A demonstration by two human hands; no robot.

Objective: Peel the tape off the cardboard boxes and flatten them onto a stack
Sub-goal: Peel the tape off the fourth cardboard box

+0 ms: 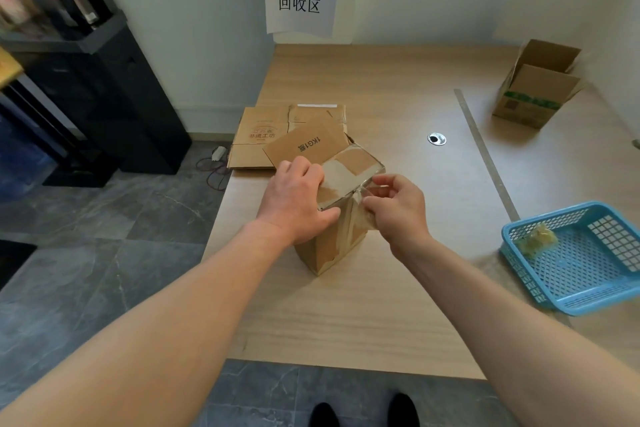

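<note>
A small brown cardboard box (348, 170) stands upright on the wooden table (346, 315), one flap raised at its far side. My left hand (294, 199) grips its near left top edge. At the top right corner my right hand (394, 208) pinches a strip of clear tape (363, 192) that runs down the box's front. Flattened boxes (263, 135) lie stacked at the table's far left edge, just behind the box.
A blue plastic basket (588, 281) at the right holds a wad of used tape (536, 239). An open cardboard box (536, 87) stands at the far right. A metal ruler (485, 152) lies diagonally, and a cable hole (437, 139) sits mid-table. A paper sign (299, 3) hangs on the wall.
</note>
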